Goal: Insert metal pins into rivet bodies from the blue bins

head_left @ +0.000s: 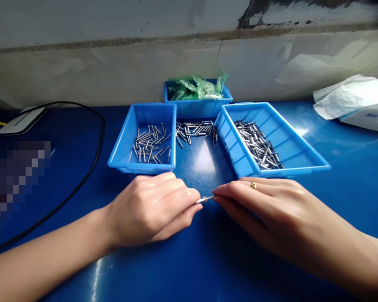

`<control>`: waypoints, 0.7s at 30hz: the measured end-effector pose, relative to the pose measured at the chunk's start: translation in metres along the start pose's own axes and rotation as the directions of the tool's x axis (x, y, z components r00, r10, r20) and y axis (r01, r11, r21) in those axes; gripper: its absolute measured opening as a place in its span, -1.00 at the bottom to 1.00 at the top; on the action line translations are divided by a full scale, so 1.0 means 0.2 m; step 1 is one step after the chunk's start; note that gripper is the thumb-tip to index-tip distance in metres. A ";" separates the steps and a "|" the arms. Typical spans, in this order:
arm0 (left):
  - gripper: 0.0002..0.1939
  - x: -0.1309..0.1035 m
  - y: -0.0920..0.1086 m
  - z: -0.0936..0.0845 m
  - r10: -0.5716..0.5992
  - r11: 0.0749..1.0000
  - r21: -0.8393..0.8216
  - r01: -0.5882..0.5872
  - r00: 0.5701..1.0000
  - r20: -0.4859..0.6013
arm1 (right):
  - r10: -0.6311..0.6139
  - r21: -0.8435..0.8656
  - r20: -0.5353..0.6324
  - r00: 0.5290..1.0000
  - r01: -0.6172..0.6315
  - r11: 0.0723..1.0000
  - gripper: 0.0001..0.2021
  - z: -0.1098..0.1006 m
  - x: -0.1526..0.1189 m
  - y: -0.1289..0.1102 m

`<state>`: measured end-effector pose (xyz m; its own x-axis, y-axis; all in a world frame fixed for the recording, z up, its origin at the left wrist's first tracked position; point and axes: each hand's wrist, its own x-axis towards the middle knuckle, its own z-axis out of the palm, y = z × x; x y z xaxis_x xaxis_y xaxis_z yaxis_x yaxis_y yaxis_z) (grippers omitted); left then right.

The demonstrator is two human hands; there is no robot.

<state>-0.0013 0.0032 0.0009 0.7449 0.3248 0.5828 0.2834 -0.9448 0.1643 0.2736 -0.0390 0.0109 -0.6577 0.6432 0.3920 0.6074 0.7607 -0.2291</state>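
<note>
Between my hands, above the blue tabletop, is a small silver blind rivet (204,200) with a collar near its middle. The thicker end sits in the pinch of my left hand (159,207), whose fingers are closed. My right hand (267,209), with a ring on one finger, pinches the tip of its thin pin. Just beyond the left hand, a blue bin (141,167) holds loose screws (148,144). Past the right hand, another blue bin (290,171) contains many rivets (260,147). A pile of similar metal pieces (195,128) lies on the table between these bins.
At the back, a third blue bin (198,105) holds green plastic packets (201,88) against the wall. A black cable (99,147) curves across the left side near a flat white-edged device (23,120). White sheets or bags (354,98) lie at the back right.
</note>
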 end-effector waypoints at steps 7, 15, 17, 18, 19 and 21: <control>-0.75 -0.01 -0.01 0.01 0.124 0.991 -0.053 -0.123 0.992 0.012 | 0.015 0.030 0.024 1.000 -0.015 0.999 -0.68 0.04 0.01 -0.01; -0.82 -0.01 0.00 0.00 0.074 0.997 0.033 -0.073 0.997 -0.027 | 0.022 0.000 -0.009 1.000 -0.022 1.000 -0.66 0.02 0.02 0.00; -0.76 -0.01 0.00 -0.01 0.039 0.998 0.044 -0.039 0.999 -0.005 | 0.024 -0.001 -0.033 0.999 -0.024 1.000 -0.65 0.01 0.03 0.00; -0.72 0.00 0.00 -0.01 0.028 0.998 0.049 -0.028 1.000 0.001 | 0.026 0.000 -0.047 0.999 -0.026 1.000 -0.66 0.01 0.03 0.00; -0.69 0.00 0.00 -0.01 0.023 0.998 0.052 -0.023 1.000 0.003 | 0.026 -0.001 -0.062 0.998 -0.026 1.000 -0.66 0.01 0.03 -0.01; -0.64 0.00 0.00 -0.01 0.019 0.999 0.049 -0.019 1.000 0.001 | 0.022 -0.006 -0.090 0.996 -0.023 1.000 -0.64 0.00 0.04 -0.02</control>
<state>-0.0030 0.0037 0.0019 0.7509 0.3065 0.5850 0.2980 -0.9477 0.1140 0.2665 -0.0372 0.0141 -0.6014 0.6496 0.4651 0.6249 0.7452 -0.2328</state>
